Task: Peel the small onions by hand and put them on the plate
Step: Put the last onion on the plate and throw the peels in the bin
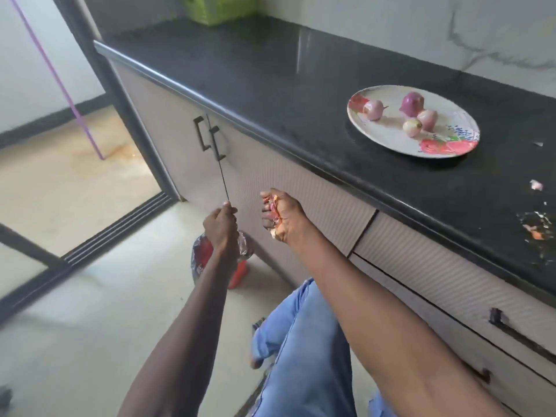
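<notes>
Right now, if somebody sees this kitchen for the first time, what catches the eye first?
The floral plate on the black counter, carrying four peeled onions. Next, the right hand clutching pink onion skins low in front of the cabinets. The left hand pinches a thin black rod above a lined red bin on the floor.

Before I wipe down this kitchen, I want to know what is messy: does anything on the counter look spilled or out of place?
Yes. Peel scraps lie scattered near the counter's right front edge, away from the plate, with one loose piece beside them. The right hand grips more peels.
</notes>
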